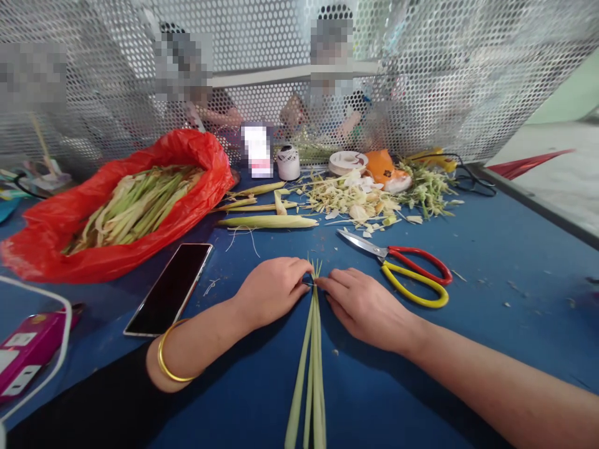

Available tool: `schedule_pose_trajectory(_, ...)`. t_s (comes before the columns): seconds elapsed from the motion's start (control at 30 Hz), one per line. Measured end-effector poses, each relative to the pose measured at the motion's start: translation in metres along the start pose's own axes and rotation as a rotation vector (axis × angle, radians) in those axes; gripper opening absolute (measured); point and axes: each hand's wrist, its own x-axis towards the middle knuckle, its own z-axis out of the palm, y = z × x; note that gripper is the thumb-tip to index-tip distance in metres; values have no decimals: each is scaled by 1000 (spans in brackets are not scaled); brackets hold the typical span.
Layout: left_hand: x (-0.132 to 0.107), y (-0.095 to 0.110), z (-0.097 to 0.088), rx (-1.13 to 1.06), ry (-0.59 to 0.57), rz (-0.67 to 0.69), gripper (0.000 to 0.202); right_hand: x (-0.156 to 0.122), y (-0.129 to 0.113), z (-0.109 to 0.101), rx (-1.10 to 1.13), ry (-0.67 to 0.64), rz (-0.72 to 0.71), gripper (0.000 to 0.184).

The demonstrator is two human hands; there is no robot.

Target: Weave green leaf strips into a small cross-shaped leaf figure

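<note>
A thin bundle of pale green leaf strips (312, 362) lies lengthwise on the blue table (491, 262), tips pointing away from me. My left hand (274, 288) pinches the strips near their far end from the left. My right hand (362, 305) pinches the same spot from the right, fingers pressed together. Both hands meet at the bundle's upper part. A gold bangle (169, 362) sits on my left wrist.
Red-and-yellow scissors (407, 268) lie just right of my hands. A dark phone (171, 288) lies to the left. A red bag (121, 199) holds several green strips. Leaf scraps (355, 196), a thread spool (288, 162) and tape (347, 162) lie farther back. People sit behind the perforated screen (421, 75).
</note>
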Motion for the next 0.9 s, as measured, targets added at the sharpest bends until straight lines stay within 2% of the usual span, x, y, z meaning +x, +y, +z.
schedule_pose_trajectory(0.1,1,1,-5,-53,-44,-68,9,1,1,-2,23,18,95,16)
schedule_pose_trajectory(0.27,1,0,-8,-49,-101,-79,14,3,4,-4,-17,2,128,12)
schedule_pose_trajectory(0.5,3,-6,0,4,-47,24,16,3,9,-2,-65,30,151,20)
schedule_pose_trajectory(0.67,4,-6,-6,-31,-29,-15,19,5,9,-3,-45,6,142,24)
schedule_pose_trajectory(0.77,5,-6,-16,-175,3,-61,18,5,9,-5,-12,-1,161,23)
schedule_pose_trajectory(0.9,7,-7,-17,-585,37,-26,21,5,10,-5,3,-13,167,22)
